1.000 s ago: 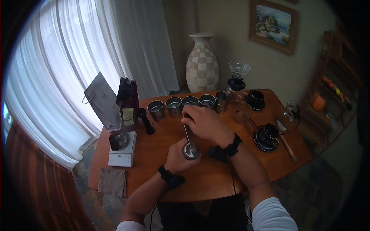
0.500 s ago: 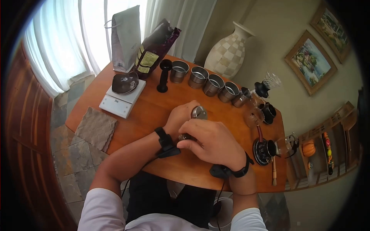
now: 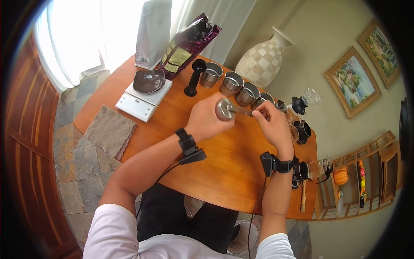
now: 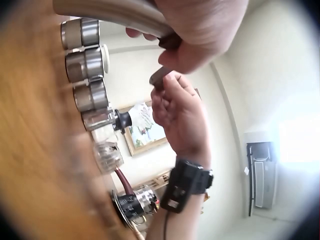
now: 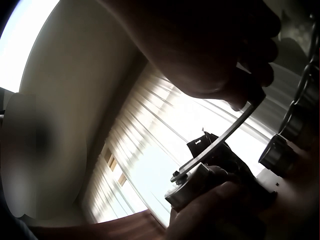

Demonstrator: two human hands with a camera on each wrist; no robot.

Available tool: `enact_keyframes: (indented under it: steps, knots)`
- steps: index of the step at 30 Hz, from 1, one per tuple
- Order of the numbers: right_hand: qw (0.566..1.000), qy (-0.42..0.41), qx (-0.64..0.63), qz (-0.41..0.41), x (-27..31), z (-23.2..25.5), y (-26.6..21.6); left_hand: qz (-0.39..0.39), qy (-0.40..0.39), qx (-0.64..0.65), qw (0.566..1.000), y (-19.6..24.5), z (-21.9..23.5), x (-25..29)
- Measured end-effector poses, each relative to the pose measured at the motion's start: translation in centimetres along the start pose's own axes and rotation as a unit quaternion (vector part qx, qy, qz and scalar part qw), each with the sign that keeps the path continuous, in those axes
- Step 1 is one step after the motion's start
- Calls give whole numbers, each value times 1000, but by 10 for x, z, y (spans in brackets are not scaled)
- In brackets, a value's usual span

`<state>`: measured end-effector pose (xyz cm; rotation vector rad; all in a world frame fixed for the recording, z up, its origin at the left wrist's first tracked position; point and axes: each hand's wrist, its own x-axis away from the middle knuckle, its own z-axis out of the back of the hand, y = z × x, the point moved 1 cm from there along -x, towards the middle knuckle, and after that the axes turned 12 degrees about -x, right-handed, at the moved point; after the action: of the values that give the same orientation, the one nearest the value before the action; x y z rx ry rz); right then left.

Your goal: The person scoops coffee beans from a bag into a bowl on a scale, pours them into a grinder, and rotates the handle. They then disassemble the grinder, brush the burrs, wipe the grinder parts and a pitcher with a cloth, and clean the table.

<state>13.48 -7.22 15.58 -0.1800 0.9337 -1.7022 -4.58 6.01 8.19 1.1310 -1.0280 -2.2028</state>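
Observation:
In the head view my left hand [image 3: 204, 117] grips a metal hand coffee grinder [image 3: 224, 109] around its body, above the wooden table. The grinder's crank [image 3: 243, 112] points to the right. My right hand [image 3: 276, 128] pinches the crank's far end between thumb and fingers. Seen from the right wrist, the metal crank arm [image 5: 215, 147] runs from the grinder's top [image 5: 192, 186] up to the right hand's fingers, which cover the knob. In the left wrist view the grinder body [image 4: 117, 11] crosses the top, partly covered by the left hand [image 4: 207, 30].
At left stand a white scale [image 3: 133, 108] with a dark dish [image 3: 149, 81], a grey cloth [image 3: 110, 131] and two bags. A black upright tool [image 3: 194, 77] and several metal cups [image 3: 231, 83] line the back. A glass dripper [image 3: 311, 96], black cups and a brush [image 3: 303, 197] are at right.
The crank swings round the grinder: it pointed away from the body, then toward it, now right. My right hand travels with it; my left keeps its grip. The head view has tilted.

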Motion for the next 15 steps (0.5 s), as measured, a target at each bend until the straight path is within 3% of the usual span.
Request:
enact_keyframes:
  steps: [1, 3, 5, 7, 15]
  knots:
    - [1000, -3, -1, 1, 5, -1, -8, 33, 23, 3, 999, -7, 1, -5]
    - [994, -85, 63, 8, 18, -2, -44, 45, 37, 10, 998, -18, -3, -8]
    - [991, -115, 66, -1, 30, 0, -73, 61, 34, 121, 990, -28, -9, -9]
    - [985, -160, 22, 63, 39, -1, -89, 57, 15, 136, 989, -30, -12, -6]
    - [985, -151, 79, 35, 36, -7, -70, 65, 4, 90, 994, -42, -19, -8]
